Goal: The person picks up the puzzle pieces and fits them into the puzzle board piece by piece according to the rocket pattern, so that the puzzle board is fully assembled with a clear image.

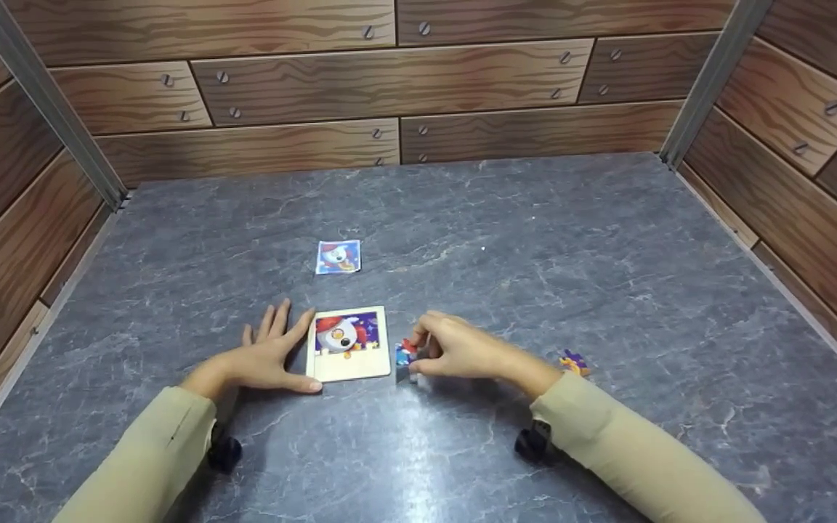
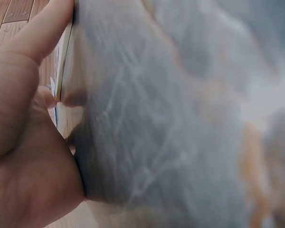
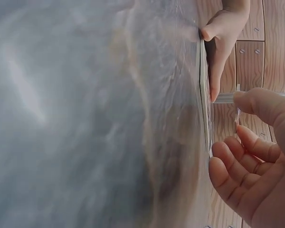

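Note:
A cream jigsaw puzzle board [image 1: 353,367] lies flat on the table. Its upper half shows a white cartoon dog with a red hat on purple; the lower half is bare cream. My left hand [image 1: 262,363] is spread along the board's left side, index finger and thumb at its edge. Just right of the board, my right hand [image 1: 458,350] pinches a blue and red puzzle piece [image 1: 404,354] between thumb and fingers, slightly above the table. In the right wrist view, that piece [image 3: 237,114] appears edge-on as a thin strip.
Beyond the board lies a small picture card [image 1: 338,258] with a similar dog. A purple and orange puzzle piece [image 1: 575,362] sits by the right forearm. Wood-patterned walls [image 1: 389,87] enclose the grey marbled table [image 1: 571,240] at the back and sides.

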{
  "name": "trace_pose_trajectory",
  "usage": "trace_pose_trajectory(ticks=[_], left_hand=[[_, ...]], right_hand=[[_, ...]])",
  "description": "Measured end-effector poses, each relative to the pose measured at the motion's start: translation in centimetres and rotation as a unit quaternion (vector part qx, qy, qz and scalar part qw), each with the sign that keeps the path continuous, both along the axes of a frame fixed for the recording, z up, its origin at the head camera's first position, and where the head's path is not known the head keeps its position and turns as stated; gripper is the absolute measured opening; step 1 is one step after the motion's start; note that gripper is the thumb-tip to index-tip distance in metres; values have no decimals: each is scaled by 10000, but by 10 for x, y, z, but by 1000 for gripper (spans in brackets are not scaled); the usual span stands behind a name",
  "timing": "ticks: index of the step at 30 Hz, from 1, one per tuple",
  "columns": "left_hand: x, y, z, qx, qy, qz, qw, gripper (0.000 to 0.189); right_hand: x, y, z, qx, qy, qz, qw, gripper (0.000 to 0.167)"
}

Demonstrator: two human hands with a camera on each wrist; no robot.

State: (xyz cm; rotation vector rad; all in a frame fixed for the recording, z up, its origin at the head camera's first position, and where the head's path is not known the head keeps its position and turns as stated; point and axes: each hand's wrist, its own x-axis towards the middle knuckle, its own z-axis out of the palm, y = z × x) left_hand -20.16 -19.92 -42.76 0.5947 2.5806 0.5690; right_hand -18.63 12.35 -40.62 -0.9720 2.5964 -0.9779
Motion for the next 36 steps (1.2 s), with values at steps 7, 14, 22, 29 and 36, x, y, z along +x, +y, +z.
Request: trace_pose_trajectory(ticks=[7, 14, 22, 29, 36], left_hand=[[-2, -3, -2, 181, -54, 12, 9998, 113], [-2, -4, -2, 180, -62, 117, 9998, 114], [-2, -2, -2, 121, -117, 146, 9998, 113], [-1, -1, 1, 145, -87, 88, 9998, 112], [-1, -2, 0, 189, 12, 50, 9998, 112]], right_hand=[[-5, -17, 3, 37, 164, 106, 9998, 27], [-9, -41, 5, -107, 328, 343, 9988, 27], [-14, -61, 2, -124, 400, 436, 9982, 27], [-18, -78, -2, 38, 569, 565, 9968, 28], [-21, -93, -4, 322, 729, 753, 9940, 26]])
